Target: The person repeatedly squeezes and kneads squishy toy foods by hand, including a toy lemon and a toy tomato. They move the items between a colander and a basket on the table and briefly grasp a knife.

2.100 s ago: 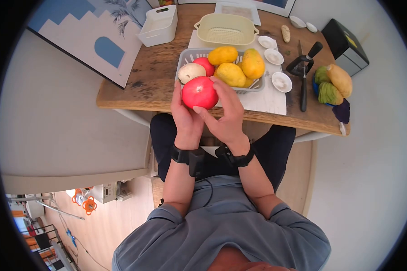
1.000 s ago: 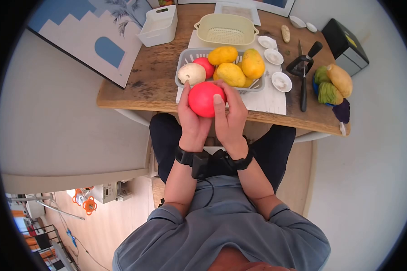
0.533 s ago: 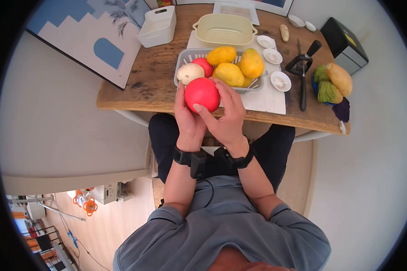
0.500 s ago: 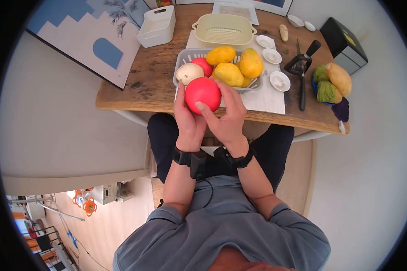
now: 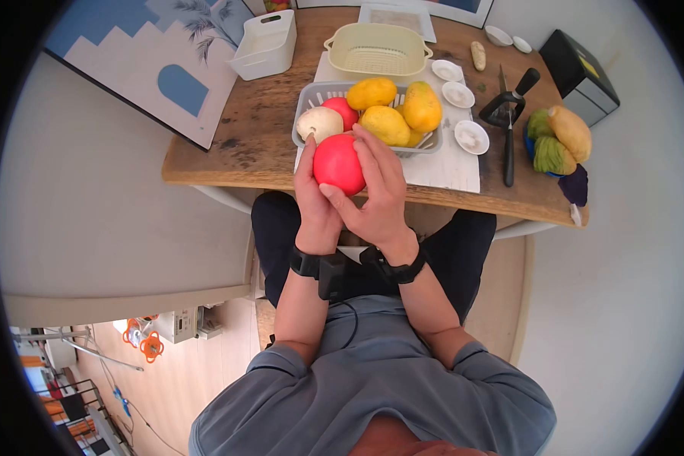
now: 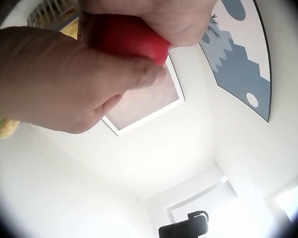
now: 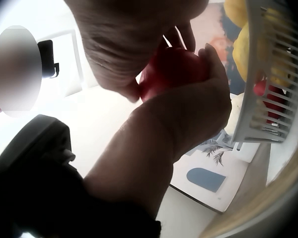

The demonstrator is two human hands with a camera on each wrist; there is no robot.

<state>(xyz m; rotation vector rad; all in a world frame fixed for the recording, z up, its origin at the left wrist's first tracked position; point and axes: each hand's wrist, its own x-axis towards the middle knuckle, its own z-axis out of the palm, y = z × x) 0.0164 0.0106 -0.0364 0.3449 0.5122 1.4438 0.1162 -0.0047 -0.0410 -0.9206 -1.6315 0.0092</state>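
Both my hands hold a large, smooth pinkish-red tomato [image 5: 337, 167] just in front of the table's near edge. The left hand [image 5: 316, 211] cups it from the left and below. My right hand [image 5: 381, 199] wraps its right side, fingers over the far side and thumb on the near side. In the left wrist view the tomato [image 6: 131, 38] is partly covered by the hands; in the right wrist view, the tomato [image 7: 174, 73] sits between them. Right behind it, a grey basket [image 5: 302, 97] contains several yellow fruits [image 5: 372, 93], a second red tomato [image 5: 342, 111] and a cream-white round vegetable [image 5: 319, 121].
A pale yellow basket [image 5: 380, 68] and a white bin [image 5: 266, 57] stand farther back. Several small white dishes [image 5: 472, 137] line the cloth's right side. Beyond lie a black-handled knife [image 5: 509, 163], a black-handled tool [image 5: 501, 110] and a blue bowl of vegetables [image 5: 532, 144].
The tomato has been turned: its pale scar faced up at first, and smooth skin now shows. Both hands dipped toward the body and came back; the right thumb has shifted on the skin.
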